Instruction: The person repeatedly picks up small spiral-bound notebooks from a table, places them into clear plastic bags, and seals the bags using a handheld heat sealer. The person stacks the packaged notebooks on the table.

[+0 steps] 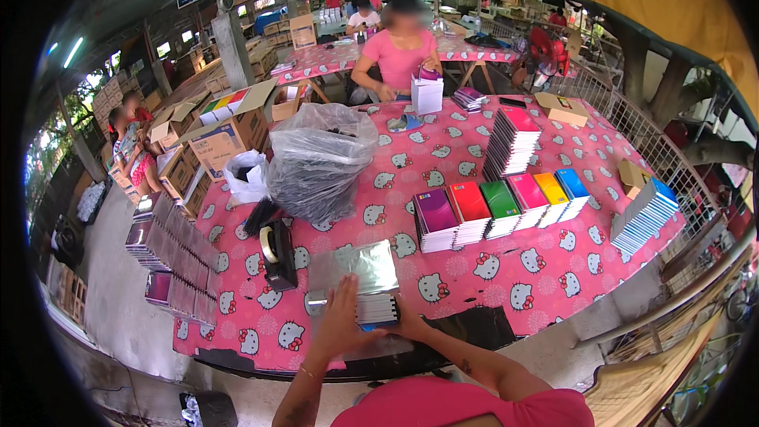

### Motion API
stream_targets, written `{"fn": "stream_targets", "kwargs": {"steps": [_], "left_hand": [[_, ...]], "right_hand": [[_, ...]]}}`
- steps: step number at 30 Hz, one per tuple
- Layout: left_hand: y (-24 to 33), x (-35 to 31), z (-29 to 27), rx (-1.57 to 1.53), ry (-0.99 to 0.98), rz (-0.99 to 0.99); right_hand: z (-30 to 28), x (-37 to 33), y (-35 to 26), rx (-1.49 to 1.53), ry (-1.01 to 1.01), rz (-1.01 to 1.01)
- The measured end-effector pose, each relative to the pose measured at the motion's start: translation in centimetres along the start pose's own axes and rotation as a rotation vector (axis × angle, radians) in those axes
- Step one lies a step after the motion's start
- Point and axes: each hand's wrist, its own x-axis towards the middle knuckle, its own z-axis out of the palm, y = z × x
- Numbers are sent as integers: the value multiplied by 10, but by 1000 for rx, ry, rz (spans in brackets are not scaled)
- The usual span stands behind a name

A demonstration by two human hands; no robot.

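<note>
Pink shirt (pixel 451 405) nearest. Left hand (pixel 341 315) and right hand (pixel 409 321) clamped on opposite sides of notebook stack (pixel 376 309) (clear plastic sheet (pixel 370 263) just beyond), near edge of pink desk (pixel 466 294).

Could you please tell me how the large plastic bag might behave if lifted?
The large plastic bag would probably sag, since its film looks creased and limp. Its bulging dark contents may shift, and the shiny surface could feel slippery.

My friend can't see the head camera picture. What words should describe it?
Someone's left hand and right hand steady a small notebook stack with shiny clear plastic at a pink patterned table. Colourful notebook stacks stand to the right; a tape dispenser and bulging plastic bag sit left.
</note>
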Motion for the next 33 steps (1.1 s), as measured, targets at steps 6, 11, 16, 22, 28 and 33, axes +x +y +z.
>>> {"fn": "stream_targets", "kwargs": {"steps": [6, 11, 16, 22, 28, 33], "left_hand": [[21, 10, 33, 343, -34, 155], [5, 32, 27, 301, -343, 26], [-28, 3, 33, -157, 123, -391], [-86, -27, 72, -832, 252, -861], [-114, 10, 59, -388, 113, -888], [-117, 15, 66, -12, 102, -839]], "right_hand": [[-3, -1, 1, -217, 47, -154], [-9, 6, -13, -184, -79, 56], [-14, 2, -42, 263, 111, 144], [-19, 19, -36, 452, -118, 651], [-18, 64, -31, 327, -53, 712], [-14, 70, -20, 139, 4, 728]]}}
